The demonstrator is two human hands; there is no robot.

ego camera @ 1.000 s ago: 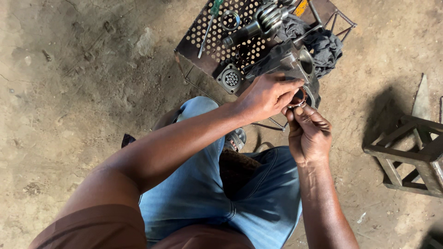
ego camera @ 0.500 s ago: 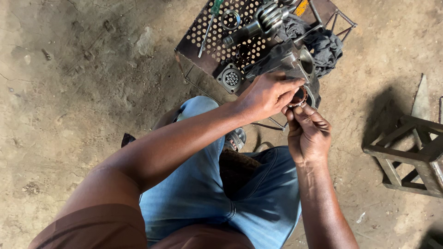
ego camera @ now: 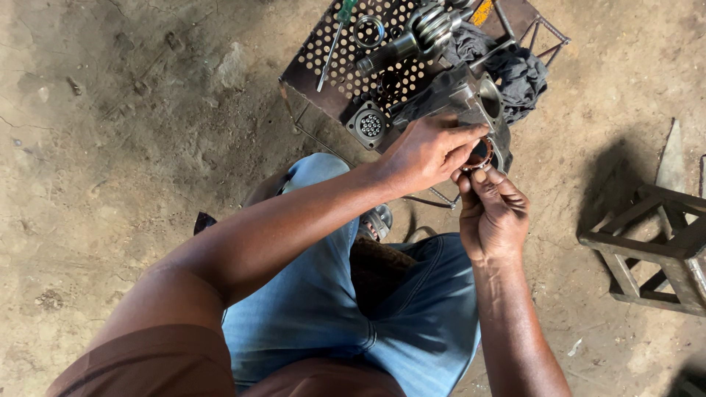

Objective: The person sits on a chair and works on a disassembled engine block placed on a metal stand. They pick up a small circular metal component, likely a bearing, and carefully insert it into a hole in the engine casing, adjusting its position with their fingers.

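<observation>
A small reddish ring (ego camera: pixel 479 154) was pinched between the fingertips of the left hand (ego camera: pixel 425 151) and the right hand (ego camera: pixel 491 213), just at the mouth of a grey metal housing (ego camera: pixel 471 99). The housing was rested on a perforated metal stand (ego camera: pixel 334 62) at twelve o'clock from the hands. A dark rag (ego camera: pixel 518 73) was lain at one o'clock, a metal stool (ego camera: pixel 651 246) at three o'clock.
</observation>
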